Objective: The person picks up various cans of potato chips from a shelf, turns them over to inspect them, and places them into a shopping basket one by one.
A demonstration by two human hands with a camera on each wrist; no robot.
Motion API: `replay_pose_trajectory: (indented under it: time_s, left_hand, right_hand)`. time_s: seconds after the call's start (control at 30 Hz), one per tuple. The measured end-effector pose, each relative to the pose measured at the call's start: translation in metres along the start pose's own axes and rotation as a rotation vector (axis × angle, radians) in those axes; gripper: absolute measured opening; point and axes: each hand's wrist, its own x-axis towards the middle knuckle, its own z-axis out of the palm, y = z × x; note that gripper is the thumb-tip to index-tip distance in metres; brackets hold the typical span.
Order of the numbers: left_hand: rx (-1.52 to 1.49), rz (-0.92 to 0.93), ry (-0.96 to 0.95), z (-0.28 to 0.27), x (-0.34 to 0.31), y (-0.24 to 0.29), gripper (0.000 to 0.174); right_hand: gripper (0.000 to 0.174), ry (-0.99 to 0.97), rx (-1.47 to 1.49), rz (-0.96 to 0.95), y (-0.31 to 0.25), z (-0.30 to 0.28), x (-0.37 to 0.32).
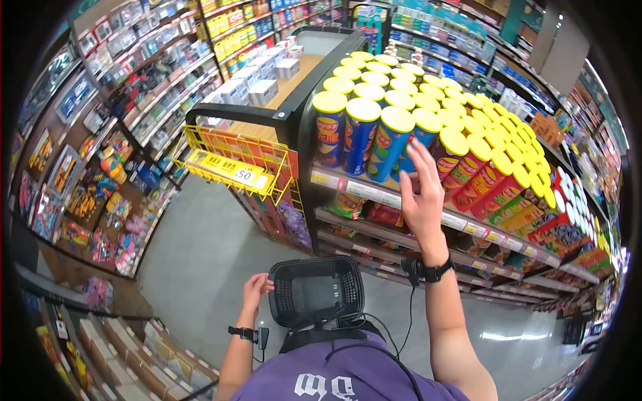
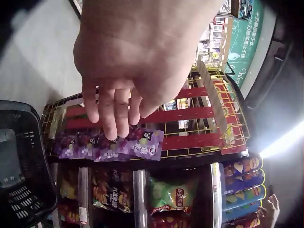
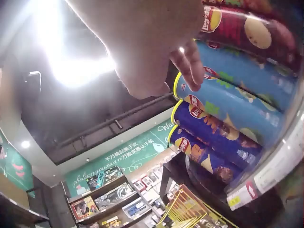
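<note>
Chip cans with yellow lids fill the top shelf; a light-blue can (image 1: 391, 144) stands in the front row beside dark-blue cans (image 3: 216, 124). My right hand (image 1: 424, 194) is raised in front of the light-blue and red cans, fingers extended and holding nothing. In the right wrist view the right hand's fingers (image 3: 190, 66) are next to a light-blue can (image 3: 232, 102); whether they touch is unclear. My left hand (image 1: 254, 291) hangs with loosely bent fingers, empty, beside the black basket (image 1: 274, 314). In the left wrist view the left hand (image 2: 128, 61) appears above purple packets (image 2: 109, 146).
A yellow wire rack (image 1: 234, 157) with a price sign is fixed to the shelf end. Bagged snacks (image 2: 173, 195) lie on lower shelves. Toy shelves (image 1: 87, 180) stand at the left, and stacked boxes (image 1: 107, 347) are at the lower left.
</note>
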Motion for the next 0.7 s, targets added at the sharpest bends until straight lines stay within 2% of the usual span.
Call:
replay_pose_trajectory:
  time_s: [0.03,0.07,0.1,0.17,0.23,0.33,0.5,0.6,0.7]
  left_hand:
    - [-0.022,0.036,0.025,-0.002,-0.004,0.004,0.034]
    - [-0.044,0.07,0.05,-0.006,-0.012,0.003,0.031]
    - [-0.051,0.015,0.074,0.024,-0.038,-0.017,0.031]
    - [-0.07,0.027,0.135,0.031,-0.047,-0.026,0.03]
    - [-0.09,-0.004,0.188,0.037,-0.066,-0.036,0.03]
    - [-0.13,-0.064,0.271,0.045,-0.093,-0.061,0.03]
    - [-0.199,-0.137,0.373,0.056,-0.132,-0.085,0.03]
    - [-0.207,-0.143,0.362,0.054,-0.13,-0.086,0.03]
    - [-0.209,-0.154,0.334,0.044,-0.114,-0.092,0.03]
  right_hand:
    - [0.052,0.014,0.028,0.043,-0.01,0.005,0.013]
    - [0.057,0.032,-0.004,-0.023,-0.009,0.013,0.022]
    - [0.057,-0.022,0.008,0.001,0.017,-0.001,0.022]
    - [0.064,-0.059,-0.126,-0.077,0.028,0.007,0.04]
    - [0.064,-0.101,-0.099,-0.092,0.04,0.017,0.048]
    - [0.048,-0.074,-0.103,-0.078,0.044,0.019,0.052]
    - [0.044,-0.036,-0.13,-0.189,0.039,0.01,0.05]
    - [0.044,-0.088,-0.174,-0.161,0.024,-0.001,0.051]
    - [0.061,-0.116,-0.288,-0.165,0.014,-0.01,0.049]
